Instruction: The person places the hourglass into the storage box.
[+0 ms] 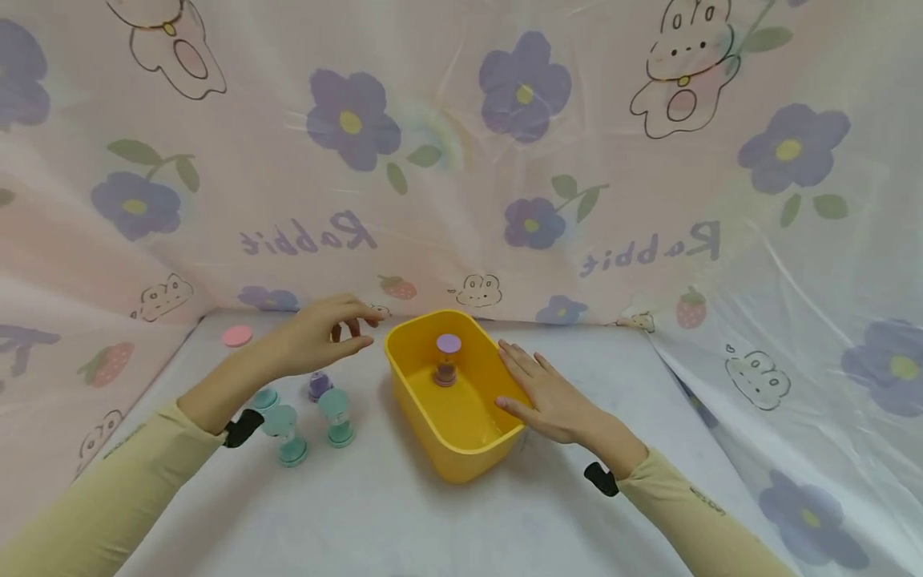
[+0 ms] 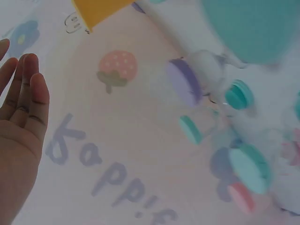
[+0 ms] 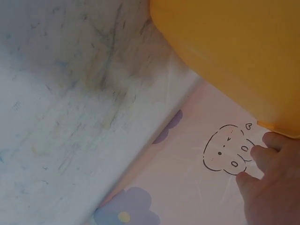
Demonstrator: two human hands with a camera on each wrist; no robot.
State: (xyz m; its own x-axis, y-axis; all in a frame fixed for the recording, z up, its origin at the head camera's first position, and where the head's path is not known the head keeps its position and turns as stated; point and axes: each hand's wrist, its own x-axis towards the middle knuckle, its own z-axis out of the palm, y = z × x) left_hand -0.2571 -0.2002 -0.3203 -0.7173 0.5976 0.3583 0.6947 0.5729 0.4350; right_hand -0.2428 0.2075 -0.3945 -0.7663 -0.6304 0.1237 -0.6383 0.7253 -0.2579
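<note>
My right hand (image 1: 551, 397) rests flat against the yellow tub (image 1: 456, 393) on the counter (image 1: 404, 513); my left hand (image 1: 320, 332) hovers loosely open left of it, holding nothing, above the sand timers (image 1: 335, 417). Lowering carelessly could topple them.

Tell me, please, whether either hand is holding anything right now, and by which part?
Nothing is gripped. The right hand rests flat, fingers straight, against the right rim of the yellow plastic tub; the left hand hovers empty beside it.
</note>
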